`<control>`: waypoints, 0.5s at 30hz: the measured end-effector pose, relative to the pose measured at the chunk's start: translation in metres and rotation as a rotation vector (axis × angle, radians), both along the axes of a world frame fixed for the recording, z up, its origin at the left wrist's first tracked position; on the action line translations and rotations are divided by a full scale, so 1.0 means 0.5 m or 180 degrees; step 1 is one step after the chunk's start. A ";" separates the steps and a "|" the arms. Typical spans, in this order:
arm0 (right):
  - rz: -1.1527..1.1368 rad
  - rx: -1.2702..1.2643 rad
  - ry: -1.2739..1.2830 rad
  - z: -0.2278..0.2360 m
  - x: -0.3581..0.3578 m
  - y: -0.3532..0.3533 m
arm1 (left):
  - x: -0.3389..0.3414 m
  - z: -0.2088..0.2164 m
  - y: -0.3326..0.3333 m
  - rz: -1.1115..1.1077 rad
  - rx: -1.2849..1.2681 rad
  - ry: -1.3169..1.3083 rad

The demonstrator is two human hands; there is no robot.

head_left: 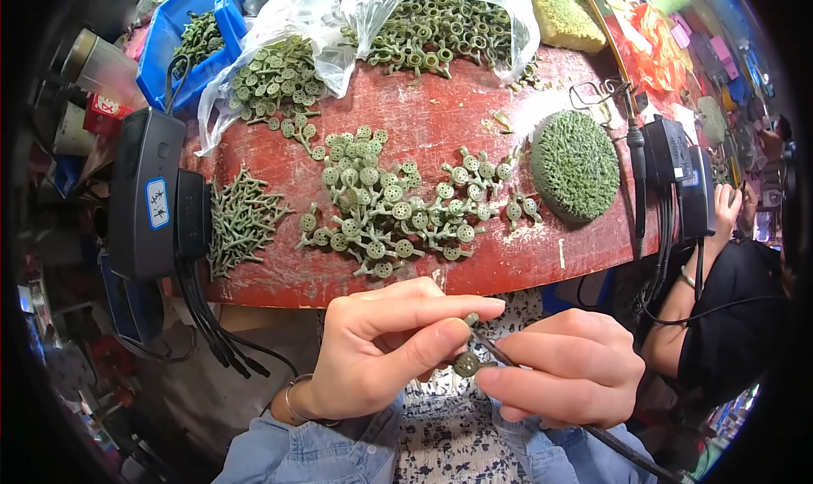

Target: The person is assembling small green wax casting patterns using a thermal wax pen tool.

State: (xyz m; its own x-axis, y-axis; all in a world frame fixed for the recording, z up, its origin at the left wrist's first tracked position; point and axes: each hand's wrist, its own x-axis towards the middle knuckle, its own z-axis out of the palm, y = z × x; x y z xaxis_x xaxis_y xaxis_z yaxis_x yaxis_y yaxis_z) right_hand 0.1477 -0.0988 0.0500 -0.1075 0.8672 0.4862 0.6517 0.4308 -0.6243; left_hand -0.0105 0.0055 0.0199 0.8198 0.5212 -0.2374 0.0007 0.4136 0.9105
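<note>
My left grip (381,348) is pinching a small green disc-headed piece (467,365); my right grip (577,367) is holding a slim corded tool (495,349) just beside it. I should be bracing both grips together and guiding the tool lightly. Between them, before the red bench (525,257), the piece is showing a dark, round, textured face.

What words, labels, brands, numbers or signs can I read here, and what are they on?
Sticker on the left black device: handwritten characters, not copied out here.
Red box, far left: marking too blurred to read.
Label on the rightmost black device: too small to read.
Tool in the right hand: no readable text.
</note>
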 end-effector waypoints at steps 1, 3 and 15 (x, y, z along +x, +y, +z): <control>0.0007 -0.0003 0.0006 -0.002 0.001 0.000 | 0.000 0.001 0.000 0.0007 -0.0003 0.0006; 0.0016 0.0079 0.0487 -0.010 0.003 0.001 | -0.002 0.002 0.000 0.0089 -0.0186 0.0122; -0.0414 -0.0446 0.1607 -0.028 -0.005 -0.028 | 0.013 -0.017 -0.015 0.0729 0.2688 0.0177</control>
State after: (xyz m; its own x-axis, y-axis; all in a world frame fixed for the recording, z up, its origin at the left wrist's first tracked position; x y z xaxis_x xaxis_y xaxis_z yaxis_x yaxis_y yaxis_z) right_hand 0.1454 -0.1128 0.0360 0.2224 0.9181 0.3282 0.2980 0.2565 -0.9195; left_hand -0.0041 -0.0022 0.0114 0.6723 0.6910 0.2656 0.0536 -0.4033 0.9135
